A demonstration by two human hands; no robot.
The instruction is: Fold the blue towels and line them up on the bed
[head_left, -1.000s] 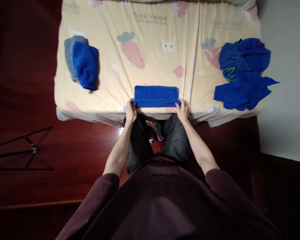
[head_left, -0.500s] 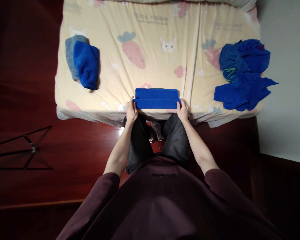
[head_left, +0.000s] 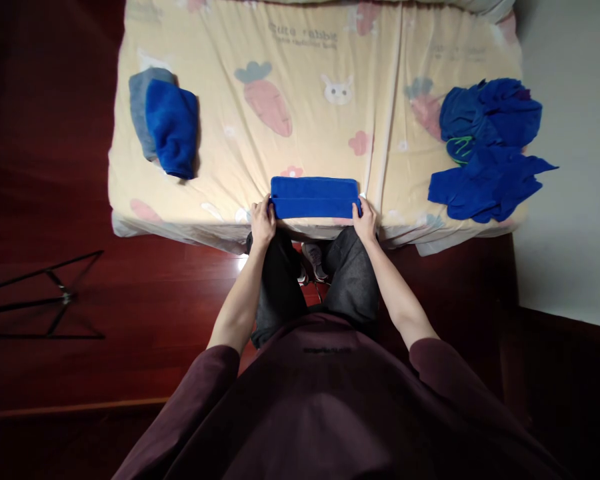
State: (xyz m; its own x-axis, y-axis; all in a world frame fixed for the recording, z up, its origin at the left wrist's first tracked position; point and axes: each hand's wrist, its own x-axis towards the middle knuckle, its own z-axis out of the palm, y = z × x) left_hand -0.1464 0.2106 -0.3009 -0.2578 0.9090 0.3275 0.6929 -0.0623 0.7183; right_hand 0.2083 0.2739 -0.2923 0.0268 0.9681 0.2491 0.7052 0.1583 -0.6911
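A folded blue towel (head_left: pixel 314 197) lies flat near the front edge of a bed with a yellow carrot-and-rabbit sheet (head_left: pixel 300 113). My left hand (head_left: pixel 263 223) pinches the towel's near left corner, fingers closed on the cloth. My right hand (head_left: pixel 365 222) grips the near right corner in the same way. Both forearms reach forward from dark maroon sleeves.
A stack of folded blue and grey towels (head_left: pixel 165 123) sits at the bed's left. A loose heap of blue cloths (head_left: pixel 485 150) lies at the right edge. A black metal stand (head_left: pixel 45 300) is on the red wooden floor at left. A pale wall is to the right.
The towel's near layer has been drawn up over the far layer, so the folded strip looks narrower and flatter. Both hands stayed at its corners.
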